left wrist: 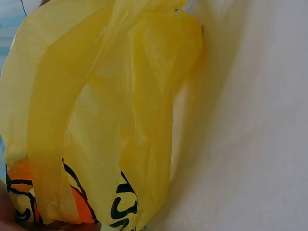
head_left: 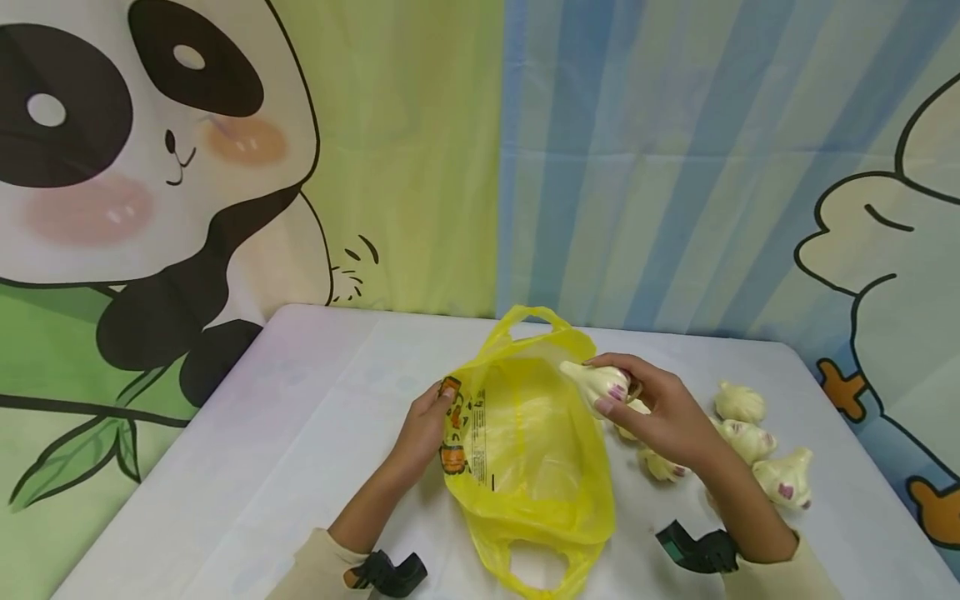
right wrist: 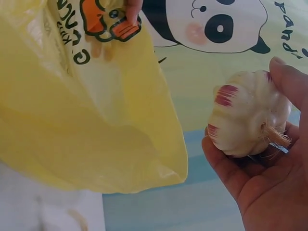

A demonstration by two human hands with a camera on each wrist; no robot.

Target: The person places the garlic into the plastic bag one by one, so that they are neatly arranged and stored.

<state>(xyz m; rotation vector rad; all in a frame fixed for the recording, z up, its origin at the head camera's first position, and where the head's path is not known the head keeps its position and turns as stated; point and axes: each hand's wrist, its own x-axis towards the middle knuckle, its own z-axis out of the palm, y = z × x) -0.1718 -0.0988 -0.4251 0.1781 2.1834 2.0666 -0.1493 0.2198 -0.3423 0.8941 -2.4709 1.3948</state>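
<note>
A yellow plastic bag (head_left: 525, 433) with printed figures stands over the middle of the table, its mouth spread toward the head camera. My left hand (head_left: 423, 429) pinches the bag's left rim; in the left wrist view the bag (left wrist: 106, 106) fills much of the picture. With thumb and fingers, my right hand (head_left: 663, 412) holds a garlic bulb (head_left: 596, 383) beside the bag's right rim, its stem pointing at the opening. The right wrist view shows that garlic bulb (right wrist: 248, 115), white with purple patches and dry roots, apart from the bag.
Several more garlic bulbs (head_left: 783, 477) lie on the right of the white table (head_left: 240, 492), some partly hidden behind my right hand and forearm. A printed curtain (head_left: 420, 150) with a panda hangs behind the table. Black wrist straps (head_left: 697, 550) sit at both cuffs.
</note>
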